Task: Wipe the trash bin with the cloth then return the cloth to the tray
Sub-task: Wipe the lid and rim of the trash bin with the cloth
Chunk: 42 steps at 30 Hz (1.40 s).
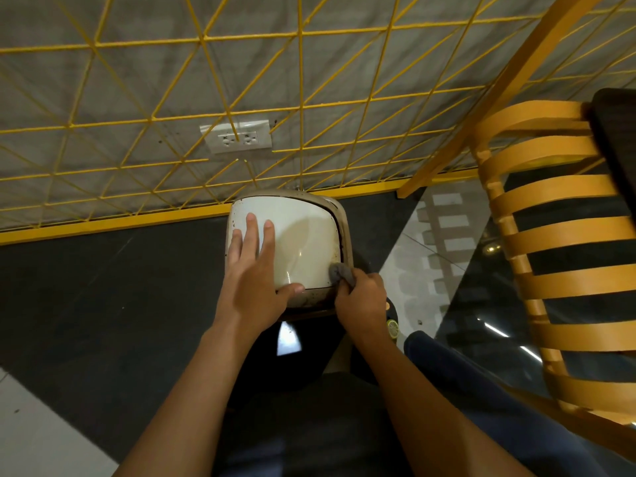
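Note:
The trash bin (306, 235) stands on the dark floor against the wall, seen from above, with a glossy cream lid inside a beige rim. My left hand (253, 273) lies flat on the left half of the lid, fingers spread, thumb along the near edge. My right hand (361, 297) is closed around a small grey cloth (340, 271), which presses against the lid's near right corner at the rim. The bin's dark body below the lid is mostly hidden by my arms. No tray is in view.
A grey wall with a yellow wire grid (299, 98) and a white double socket (237, 137) rises right behind the bin. A wooden slatted chair (557, 235) and a glossy dark tabletop stand at the right. My leg in dark trousers (447, 366) is close to the bin.

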Each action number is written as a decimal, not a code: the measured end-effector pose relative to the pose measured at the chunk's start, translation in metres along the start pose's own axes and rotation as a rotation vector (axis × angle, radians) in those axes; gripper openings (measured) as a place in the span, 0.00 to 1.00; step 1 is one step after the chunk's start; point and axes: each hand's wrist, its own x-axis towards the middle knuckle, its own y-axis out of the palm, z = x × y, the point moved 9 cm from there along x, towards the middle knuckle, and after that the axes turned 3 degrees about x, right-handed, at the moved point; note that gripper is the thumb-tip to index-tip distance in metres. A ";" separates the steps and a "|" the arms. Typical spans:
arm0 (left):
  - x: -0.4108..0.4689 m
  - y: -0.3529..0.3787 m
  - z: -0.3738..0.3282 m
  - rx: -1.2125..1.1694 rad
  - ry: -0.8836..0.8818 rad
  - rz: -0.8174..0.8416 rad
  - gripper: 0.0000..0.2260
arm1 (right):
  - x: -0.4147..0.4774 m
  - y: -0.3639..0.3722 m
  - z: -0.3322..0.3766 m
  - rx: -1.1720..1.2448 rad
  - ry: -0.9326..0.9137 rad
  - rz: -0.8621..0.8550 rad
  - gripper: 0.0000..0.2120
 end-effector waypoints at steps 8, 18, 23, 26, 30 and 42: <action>0.001 0.001 -0.001 -0.007 -0.003 0.002 0.45 | -0.016 0.006 0.011 0.041 -0.118 0.033 0.12; 0.000 0.000 0.001 -0.019 0.000 -0.011 0.45 | -0.003 0.009 0.010 0.074 0.014 0.270 0.10; 0.001 0.000 0.002 -0.031 0.009 0.003 0.45 | 0.022 -0.039 0.003 0.205 0.053 0.064 0.14; 0.002 0.002 0.003 -0.040 0.007 0.007 0.45 | 0.031 -0.047 -0.006 0.207 0.111 0.085 0.12; 0.002 0.001 0.002 -0.071 -0.010 -0.032 0.44 | 0.022 -0.029 -0.012 0.278 0.151 0.215 0.08; 0.002 0.001 -0.001 -0.007 -0.047 -0.070 0.42 | 0.008 -0.008 0.000 0.178 0.009 0.070 0.10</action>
